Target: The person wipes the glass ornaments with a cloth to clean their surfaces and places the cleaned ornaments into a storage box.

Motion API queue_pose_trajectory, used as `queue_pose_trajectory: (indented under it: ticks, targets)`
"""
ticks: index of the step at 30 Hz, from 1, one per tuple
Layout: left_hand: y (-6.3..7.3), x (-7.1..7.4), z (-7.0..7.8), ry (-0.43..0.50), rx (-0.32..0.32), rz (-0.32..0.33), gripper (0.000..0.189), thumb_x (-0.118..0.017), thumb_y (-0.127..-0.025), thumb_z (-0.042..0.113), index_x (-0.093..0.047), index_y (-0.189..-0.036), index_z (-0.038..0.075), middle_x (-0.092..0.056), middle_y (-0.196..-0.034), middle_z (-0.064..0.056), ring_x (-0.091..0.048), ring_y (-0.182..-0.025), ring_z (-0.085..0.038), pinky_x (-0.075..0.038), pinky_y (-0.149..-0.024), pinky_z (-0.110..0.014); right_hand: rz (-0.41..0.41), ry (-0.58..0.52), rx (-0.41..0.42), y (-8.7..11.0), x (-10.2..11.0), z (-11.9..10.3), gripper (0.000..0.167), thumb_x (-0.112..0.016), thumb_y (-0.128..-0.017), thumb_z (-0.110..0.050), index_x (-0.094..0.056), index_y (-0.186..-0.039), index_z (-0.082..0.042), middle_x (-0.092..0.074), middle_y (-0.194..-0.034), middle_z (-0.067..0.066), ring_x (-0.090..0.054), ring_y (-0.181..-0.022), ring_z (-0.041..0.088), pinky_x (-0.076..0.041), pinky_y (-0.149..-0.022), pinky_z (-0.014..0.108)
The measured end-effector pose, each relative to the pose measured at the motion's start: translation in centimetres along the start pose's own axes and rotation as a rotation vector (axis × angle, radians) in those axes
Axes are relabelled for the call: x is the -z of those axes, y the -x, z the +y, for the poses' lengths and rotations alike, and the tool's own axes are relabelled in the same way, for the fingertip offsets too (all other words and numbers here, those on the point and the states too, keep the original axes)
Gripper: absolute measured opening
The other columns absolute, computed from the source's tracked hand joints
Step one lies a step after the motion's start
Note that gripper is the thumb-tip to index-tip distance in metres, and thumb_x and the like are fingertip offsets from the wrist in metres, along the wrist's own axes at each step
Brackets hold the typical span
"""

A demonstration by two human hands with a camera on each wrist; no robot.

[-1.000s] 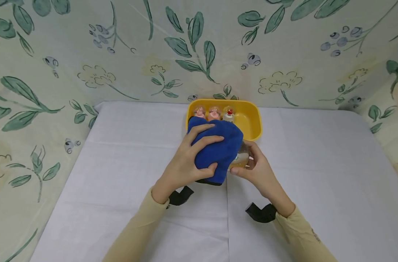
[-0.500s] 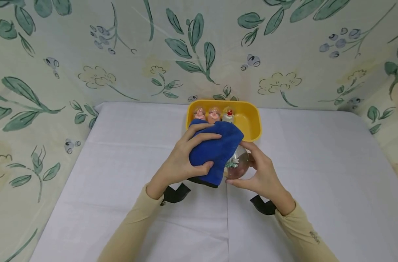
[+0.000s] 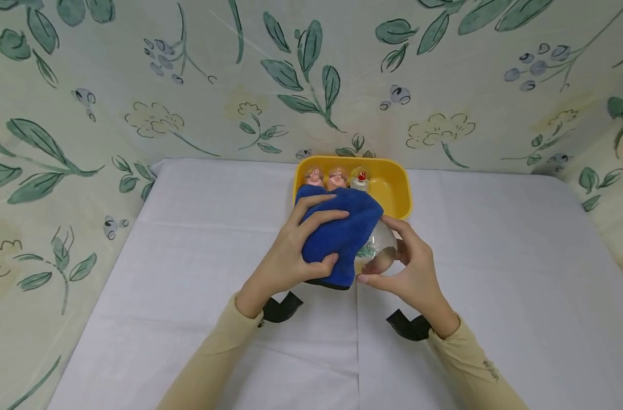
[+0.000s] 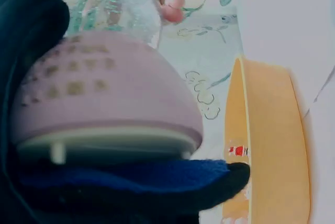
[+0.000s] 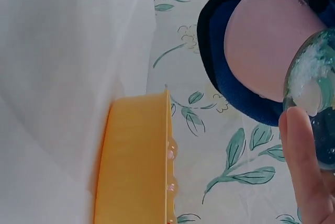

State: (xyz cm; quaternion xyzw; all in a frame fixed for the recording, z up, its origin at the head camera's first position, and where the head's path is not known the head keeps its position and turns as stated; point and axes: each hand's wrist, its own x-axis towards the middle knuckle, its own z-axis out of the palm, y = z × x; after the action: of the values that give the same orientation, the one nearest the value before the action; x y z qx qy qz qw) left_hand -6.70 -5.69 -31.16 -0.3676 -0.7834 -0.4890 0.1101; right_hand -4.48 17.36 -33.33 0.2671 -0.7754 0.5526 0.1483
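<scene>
Between my hands, over the table, is a snow globe with a clear dome and white and green bits inside. My left hand holds a blue cloth with a dark edge around the globe's base. In the left wrist view that pink base shows gold-coloured marks and small feet on its underside, and the cloth wraps beneath it. My right hand grips the dome from the right, its thumb low and its fingers at the far side. In the head view the cloth hides the pink base.
Just beyond my hands stands a yellow tray. Along its back left sit small clear-domed figures, two of them pink and one white with a red top. A white cloth covers the table, with a leaf-patterned backdrop behind.
The globe has turned in my hands, so more of its clear dome and green bits show now. Both hands shifted slightly, the left with the cloth going left and then back right.
</scene>
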Motion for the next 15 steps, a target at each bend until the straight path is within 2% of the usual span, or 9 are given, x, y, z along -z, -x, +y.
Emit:
queue_pose_trajectory:
  ticks: [3,6,11,13,15]
  targets:
    - [0.0,-0.1,0.2,-0.032,-0.017,-0.004,0.053,-0.066,-0.079,0.028,-0.053,-0.129,0.015,-0.034,-0.143,-0.007,-0.033,-0.131,-0.026,-0.041,-0.1,-0.049,0.015,-0.047,-0.131,0.1,0.0,-0.2,0.083,-0.088,-0.063,-0.001,-0.045,-0.134,0.004,-0.054,-0.126,0.018,-0.061,-0.088,0.014,-0.054,-0.072,0.02]
    - [0.1,-0.3,0.3,-0.069,-0.035,0.002,0.053,-0.068,-0.078,0.025,-0.054,-0.129,0.015,-0.034,-0.143,-0.009,-0.033,-0.131,-0.028,-0.041,-0.1,-0.048,0.029,-0.12,-0.262,0.0,-0.2,-0.6,0.076,-0.08,-0.066,0.008,-0.044,-0.134,0.005,-0.052,-0.123,0.018,-0.062,-0.081,0.015,-0.055,-0.07,0.022]
    - [0.3,-0.9,0.5,-0.148,-0.085,0.011,0.054,-0.07,-0.077,0.023,-0.055,-0.128,0.015,-0.035,-0.143,-0.01,-0.033,-0.131,-0.031,-0.04,-0.102,-0.046,0.056,-0.311,-0.451,-0.2,-0.4,-0.9,0.057,-0.068,-0.079,-0.001,-0.044,-0.131,0.007,-0.051,-0.112,0.017,-0.066,-0.071,0.019,-0.057,-0.057,0.032]
    - [0.4,-1.1,0.6,-0.171,-0.103,0.014,0.053,-0.071,-0.077,0.022,-0.056,-0.127,0.015,-0.035,-0.143,-0.011,-0.032,-0.131,-0.031,-0.039,-0.103,-0.046,0.053,-0.332,-0.508,-0.2,-0.4,-1.0,0.055,-0.066,-0.083,-0.012,-0.045,-0.131,0.006,-0.053,-0.107,0.017,-0.066,-0.066,0.02,-0.057,-0.052,0.035]
    - [0.5,-1.3,0.5,-0.172,-0.102,0.019,0.053,-0.072,-0.077,0.022,-0.056,-0.127,0.015,-0.035,-0.143,-0.011,-0.032,-0.131,-0.031,-0.038,-0.103,-0.046,0.027,-0.328,-0.545,-0.3,-0.3,-0.9,0.058,-0.065,-0.086,-0.022,-0.044,-0.134,0.003,-0.053,-0.107,0.018,-0.066,-0.068,0.021,-0.057,-0.053,0.036]
